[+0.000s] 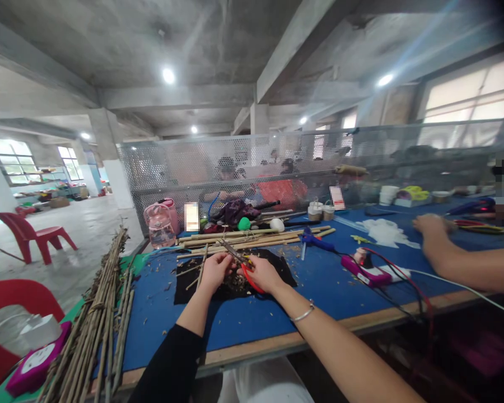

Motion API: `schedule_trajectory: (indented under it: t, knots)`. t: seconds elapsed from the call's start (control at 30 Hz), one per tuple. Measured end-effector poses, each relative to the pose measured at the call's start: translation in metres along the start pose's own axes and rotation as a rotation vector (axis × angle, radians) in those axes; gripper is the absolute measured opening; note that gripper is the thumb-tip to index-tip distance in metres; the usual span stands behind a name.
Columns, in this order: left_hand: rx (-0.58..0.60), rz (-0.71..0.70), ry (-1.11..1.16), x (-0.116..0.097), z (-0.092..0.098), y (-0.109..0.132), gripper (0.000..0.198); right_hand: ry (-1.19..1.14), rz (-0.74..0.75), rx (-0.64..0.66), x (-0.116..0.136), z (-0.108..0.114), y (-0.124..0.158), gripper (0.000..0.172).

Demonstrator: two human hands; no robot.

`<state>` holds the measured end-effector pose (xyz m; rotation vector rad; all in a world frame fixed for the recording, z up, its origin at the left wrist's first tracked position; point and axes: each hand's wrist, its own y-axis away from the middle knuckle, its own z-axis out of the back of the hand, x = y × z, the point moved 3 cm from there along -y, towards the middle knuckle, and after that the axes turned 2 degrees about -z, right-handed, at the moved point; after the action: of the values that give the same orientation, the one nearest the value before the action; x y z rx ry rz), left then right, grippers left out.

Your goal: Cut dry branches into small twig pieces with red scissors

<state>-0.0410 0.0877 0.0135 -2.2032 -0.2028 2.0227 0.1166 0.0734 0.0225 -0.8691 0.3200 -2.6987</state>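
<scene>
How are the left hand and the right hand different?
The right hand holds the red-handled scissors; the left hand is curled beside the blades, and what it holds is unclear.
The right hand has a bangle behind it; the left hand shows none.
The left hand has a black sleeve behind it; the right hand has a bare forearm.
Both are over black cloth.

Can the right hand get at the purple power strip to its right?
Probably: nothing bulky seems to stand between the right hand and the purple power strip, though the hand holds red-handled scissors.
</scene>
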Motion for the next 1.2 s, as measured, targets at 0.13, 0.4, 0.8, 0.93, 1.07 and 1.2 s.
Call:
schedule_trajectory:
  t: [0.13, 0.4, 0.8, 0.93, 1.07, 1.2]
  knots:
    - [-0.031, -0.003, 0.051, -0.0013, 0.0003, -0.0006, 0.018, 0.063, 0.004, -0.025, 0.0010, 0.0013, 0.0001, 0.042]
    - [-0.032, -0.012, 0.059, -0.0073, -0.0022, 0.0023, 0.014, 0.158, 0.000, 0.009, 0.0033, 0.0022, 0.0018, 0.044]
    - [0.021, 0.016, 0.058, -0.0074, -0.0031, 0.0042, 0.024, 0.072, 0.043, -0.066, -0.0023, 0.0017, 0.0009, 0.035]
    - [-0.042, 0.030, -0.039, -0.0080, 0.0007, 0.0065, 0.016, 0.080, 0.034, -0.051, -0.0028, 0.0006, 0.0007, 0.037]
    - [-0.052, 0.005, -0.092, -0.0070, 0.0027, 0.0063, 0.020, 0.060, 0.030, -0.032, -0.0038, -0.0005, -0.0006, 0.037]
    - [-0.066, 0.004, -0.066, -0.0058, 0.0038, 0.0054, 0.025, 0.089, 0.015, -0.020, -0.0036, -0.0007, -0.0009, 0.036]
